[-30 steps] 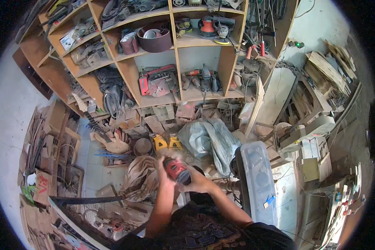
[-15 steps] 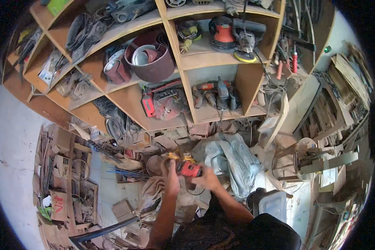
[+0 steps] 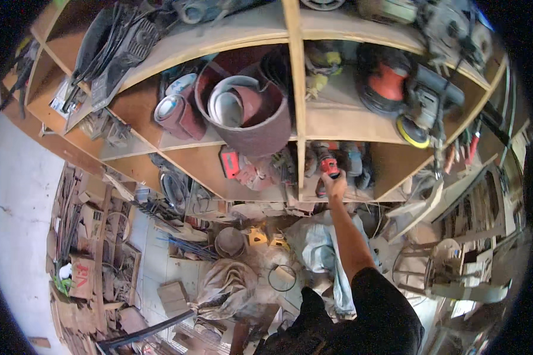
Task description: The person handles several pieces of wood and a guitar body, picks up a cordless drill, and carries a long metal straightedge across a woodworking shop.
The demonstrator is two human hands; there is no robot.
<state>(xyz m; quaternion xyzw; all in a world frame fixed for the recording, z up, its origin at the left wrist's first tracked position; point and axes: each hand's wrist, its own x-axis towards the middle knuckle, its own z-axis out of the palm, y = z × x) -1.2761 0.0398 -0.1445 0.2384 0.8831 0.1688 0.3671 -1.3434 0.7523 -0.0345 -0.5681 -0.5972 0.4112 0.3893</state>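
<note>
person's view onto a wooden shelf unit, read from left to right. at the lower edge shows a dim, blurred strip of the left forearm (image 3: pixel 240 338), well apart from the shelves; the left hand cannot be made out there, so whether its fingers are apart or together cannot be told. in one lower bay sit a boxy bright-red object (image 3: pixel 230 161) and a crumpled dull-red bundle (image 3: pixel 253 176), both left of the pale upright wooden divider (image 3: pixel 297 171).

just right of that divider, a rounded red-and-black handheld power tool (image 3: pixel 330 165) is at the mouth of the neighbouring lower bay, with the outstretched right hand (image 3: pixel 336 186) clamped on its near end. governing relation: the tool lies directly beyond the right hand, slightly to its left; its long axis appears to run from the palm into the bay, roughly in line with the arm, though blur leaves the exact angle uncertain. the right hand is by far the nearer. immediately right of the tool is a grey-blue power tool (image 3: pixel 354 160); contact between the two cannot be judged. farther right, a slanting brown wooden panel (image 3: pixel 400 171) bounds the bay.

compared with half a second ago: both hands then held the red tool low before the body; now the left has left it, the right arm is stretched toward the shelf, and the shelving fills more of the view.
</note>
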